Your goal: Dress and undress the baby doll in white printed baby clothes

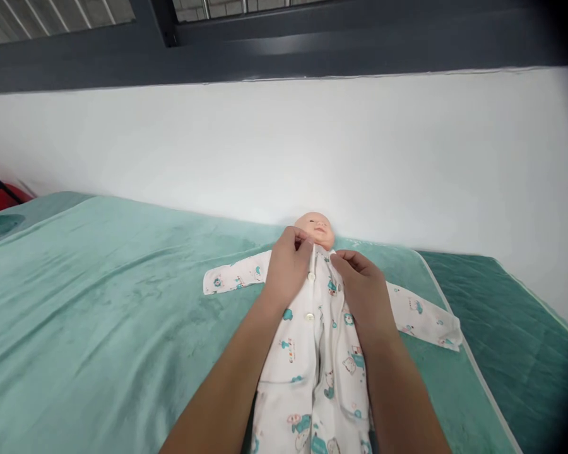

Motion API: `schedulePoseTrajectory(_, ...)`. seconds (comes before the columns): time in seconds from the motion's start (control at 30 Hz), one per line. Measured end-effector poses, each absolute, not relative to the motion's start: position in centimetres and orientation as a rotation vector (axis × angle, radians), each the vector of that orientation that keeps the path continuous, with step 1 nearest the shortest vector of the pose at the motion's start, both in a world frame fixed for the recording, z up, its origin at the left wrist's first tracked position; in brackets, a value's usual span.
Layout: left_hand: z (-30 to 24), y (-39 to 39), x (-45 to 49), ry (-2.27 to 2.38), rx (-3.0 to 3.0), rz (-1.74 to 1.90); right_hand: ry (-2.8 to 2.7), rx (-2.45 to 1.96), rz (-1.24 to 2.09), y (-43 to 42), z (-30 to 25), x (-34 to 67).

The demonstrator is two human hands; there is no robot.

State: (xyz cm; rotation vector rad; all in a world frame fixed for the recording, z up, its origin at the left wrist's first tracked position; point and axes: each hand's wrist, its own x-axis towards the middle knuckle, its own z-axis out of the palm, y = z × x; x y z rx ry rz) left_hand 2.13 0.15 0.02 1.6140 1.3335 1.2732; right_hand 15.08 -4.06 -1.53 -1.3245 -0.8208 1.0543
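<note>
A baby doll point(318, 228) lies on its back with its head by the wall, dressed in a white printed baby outfit point(288, 353). Both sleeves stretch out sideways and the front placket is parted down the middle. My left hand point(291, 261) pinches the collar edge on the left side of the opening, just under the doll's chin. On the other side of the neckline, my right hand point(360, 277) has its fingers closed on the opposite collar edge. Pale buttons point(310, 317) show along the left placket edge. My fingers cover part of the collar.
A light green blanket point(123, 302) with soft folds lies under the doll. Darker green bedding point(506, 315) shows at the right. Behind stands a white wall point(218, 145) below a dark metal rail point(288, 50). A red and black item point(0, 197) sits at far left.
</note>
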Motion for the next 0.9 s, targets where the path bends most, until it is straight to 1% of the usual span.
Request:
schedulePoseTrajectory(0.13, -0.1, -0.2, 2.6, 1.29, 1.716, 1.149, -0.847, -1.369, 1.027, -3.9, -1.6, 15.0)
schedulePoseTrajectory(0.33, -0.7, -0.2, 2.1, 1.241, 1.769, 1.135, -1.005, -1.56, 0.874, -4.0, -1.4, 14.9)
schedulePoseTrajectory(0.53, -0.7, -0.1, 2.0, 1.236, 1.854, 1.108, -1.084, -1.375, 0.859, -4.1, -2.0, 14.9)
schedulePoseTrajectory(0.7, -0.5, -0.1, 1.8, 1.205, 1.886, 1.08, -1.087, -1.404, 0.835, -4.2, -2.2, 14.9)
schedulePoseTrajectory(0.9, -0.5, -0.1, 1.7, 1.244, 1.859, 1.065, -1.179, -1.295, 0.818, -4.0, -2.6, 14.9)
